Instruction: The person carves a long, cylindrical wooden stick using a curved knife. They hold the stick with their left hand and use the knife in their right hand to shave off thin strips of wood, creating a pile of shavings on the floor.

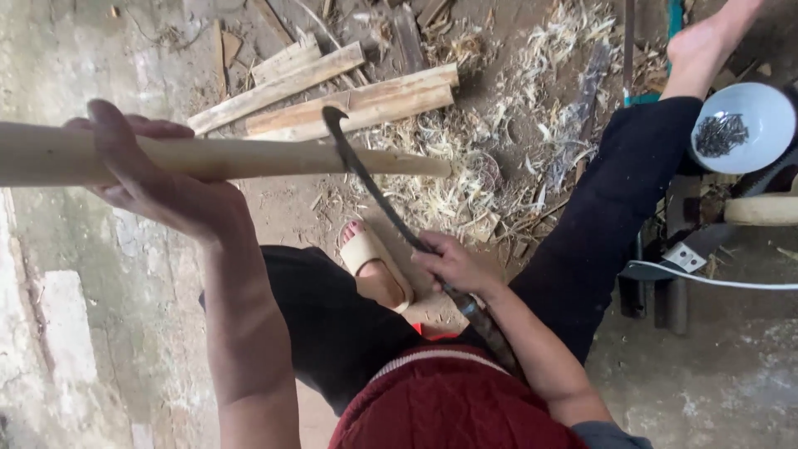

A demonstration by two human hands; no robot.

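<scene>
Left hand [154, 179], left-centre of the frame: forearm rises from the bottom edge, wrist bent, palm against the underside of a pale wooden pole [249, 158]. The fingers [116, 145] are wrapped over the pole and pressed together around it; the thumb side cannot be made out. The pole runs level from the left edge to the middle of the frame, held clear of the floor.

Right hand [449, 264], lower centre: forearm comes up from the lower right, fingers closed round the handle of a curved knife [370, 187]. The handle continues back along the forearm toward the bottom of the frame. The dark blade arcs up and left, its hooked tip lying across the pole at mid-frame, touching or just over the wood; which one cannot be told.

Surroundings: the person sits with legs in black trousers spread, one foot in a pale sandal [372, 249] just below the pole. Wood shavings [465, 158] lie on the dirt floor beyond the pole's end. Split wooden slats [332, 91] lie at upper centre. A white bowl of dark nails [748, 125] sits at the upper right edge.
</scene>
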